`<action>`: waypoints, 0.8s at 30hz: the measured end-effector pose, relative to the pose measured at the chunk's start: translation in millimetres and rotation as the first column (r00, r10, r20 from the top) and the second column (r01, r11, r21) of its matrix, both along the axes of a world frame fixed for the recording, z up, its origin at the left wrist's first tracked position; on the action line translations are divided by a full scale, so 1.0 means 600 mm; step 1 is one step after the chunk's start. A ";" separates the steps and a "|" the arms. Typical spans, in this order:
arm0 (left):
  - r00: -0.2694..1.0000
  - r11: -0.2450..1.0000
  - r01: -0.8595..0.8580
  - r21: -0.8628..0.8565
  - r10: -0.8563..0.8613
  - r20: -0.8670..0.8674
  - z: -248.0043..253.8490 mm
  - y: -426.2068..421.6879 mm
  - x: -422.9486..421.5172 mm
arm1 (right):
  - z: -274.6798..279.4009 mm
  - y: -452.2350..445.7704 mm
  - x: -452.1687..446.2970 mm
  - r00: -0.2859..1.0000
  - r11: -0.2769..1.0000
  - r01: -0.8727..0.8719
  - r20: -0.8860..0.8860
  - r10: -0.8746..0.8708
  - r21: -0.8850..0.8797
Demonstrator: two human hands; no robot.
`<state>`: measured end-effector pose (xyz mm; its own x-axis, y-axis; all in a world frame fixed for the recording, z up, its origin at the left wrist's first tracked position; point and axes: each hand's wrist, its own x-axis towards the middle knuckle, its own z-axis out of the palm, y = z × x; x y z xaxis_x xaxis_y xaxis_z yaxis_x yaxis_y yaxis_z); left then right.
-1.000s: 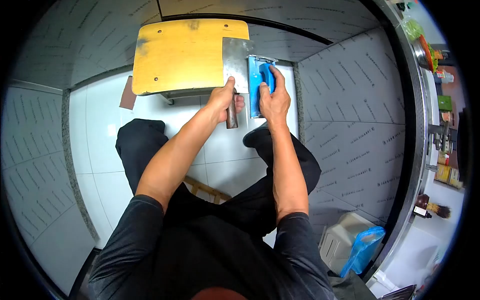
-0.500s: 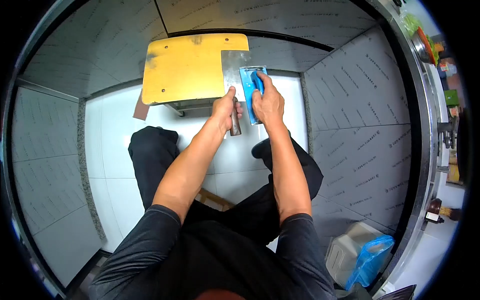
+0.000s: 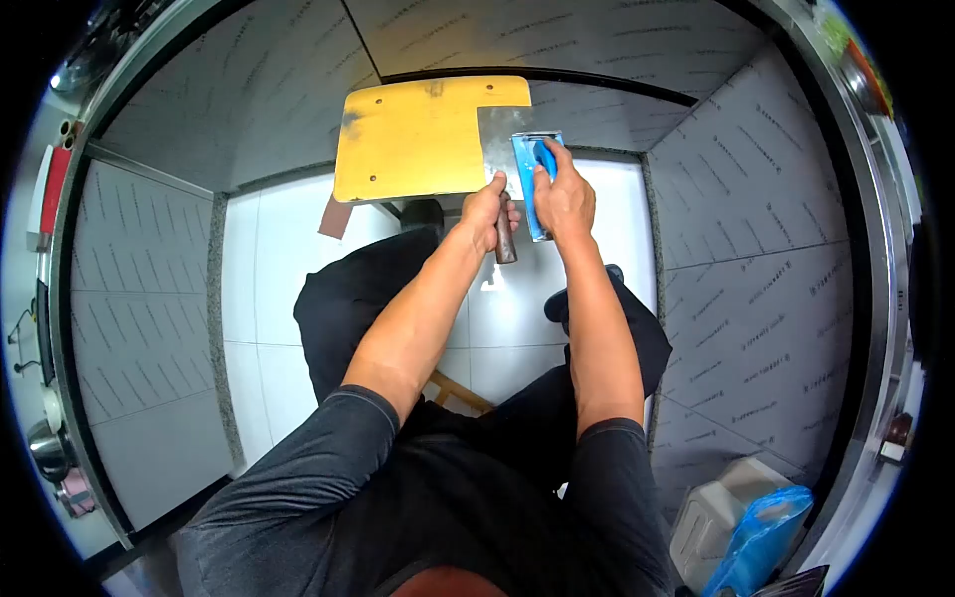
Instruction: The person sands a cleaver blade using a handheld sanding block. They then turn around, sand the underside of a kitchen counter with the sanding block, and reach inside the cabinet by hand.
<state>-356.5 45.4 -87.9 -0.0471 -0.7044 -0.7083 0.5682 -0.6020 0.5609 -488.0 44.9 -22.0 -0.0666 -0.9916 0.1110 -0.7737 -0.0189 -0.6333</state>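
My left hand (image 3: 484, 211) is wrapped round the dark wooden handle of a cleaver (image 3: 499, 134), thumb up by the blade. The broad grey blade lies flat over the right end of a yellow stool top (image 3: 418, 139) and sticks out past its edge. In my right hand (image 3: 569, 199) is a blue hand sander (image 3: 525, 184), a long plate with metal clips, gripped by its raised handle. The sander rests along the blade's right edge; its underside is hidden. A reddish-brown sheet (image 3: 335, 217), like sandpaper, lies by the stool's left front.
Grey patterned panels (image 3: 751, 169) enclose the white tiled floor (image 3: 254, 308) on the left, back and right. A beige jug (image 3: 701, 532) with a blue plastic bag (image 3: 761, 537) stands at lower right. Under me shows part of a wooden seat (image 3: 456, 391).
The view has swung left, so the scene sits further right. My left leg has moved in toward the stool. Both hands keep their holds, with the sander still at the blade's right side.
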 end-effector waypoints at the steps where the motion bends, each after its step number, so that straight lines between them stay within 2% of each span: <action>1: 1.000 1.000 -0.008 0.004 0.008 -0.010 0.000 0.001 0.000 | -0.002 -0.004 -0.001 1.000 0.999 -0.011 0.012 0.011 -0.041; 3: 1.000 1.000 -0.005 0.006 0.005 0.026 0.002 0.002 0.000 | -0.008 -0.008 0.002 0.999 0.999 -0.027 -0.018 0.026 -0.039; 12: 0.995 0.999 -0.039 0.035 0.042 -0.088 -0.002 0.006 0.004 | -0.001 -0.009 0.005 0.999 0.994 -0.050 0.004 0.051 -0.097; 17: 0.986 0.998 -0.058 0.035 0.063 -0.157 -0.004 0.011 0.007 | 0.008 0.015 0.005 1.000 0.999 -0.021 -0.012 0.021 -0.042; 19: 0.993 0.996 -0.052 0.067 0.059 -0.104 -0.002 0.008 0.006 | 0.009 0.032 0.007 0.999 0.996 -0.032 -0.022 0.031 -0.078; 21: 0.993 0.995 -0.056 0.079 0.063 -0.101 0.002 0.003 0.004 | 0.005 0.019 0.009 0.999 0.995 -0.040 -0.014 0.039 -0.089; 23: 0.993 0.996 -0.044 0.074 0.052 -0.107 0.005 0.009 0.006 | -0.007 -0.030 0.017 0.995 0.983 -0.068 -0.087 0.054 -0.168; 24: 0.994 0.995 -0.044 0.090 0.053 -0.096 0.010 0.009 0.006 | -0.001 -0.062 0.026 0.994 0.989 -0.071 -0.089 0.060 -0.133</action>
<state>-353.0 50.9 -82.0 -0.0864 -0.6429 -0.7611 0.6477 -0.6167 0.4474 -472.4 7.8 -22.5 0.0130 -0.9689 0.2473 -0.8184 -0.1524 -0.5541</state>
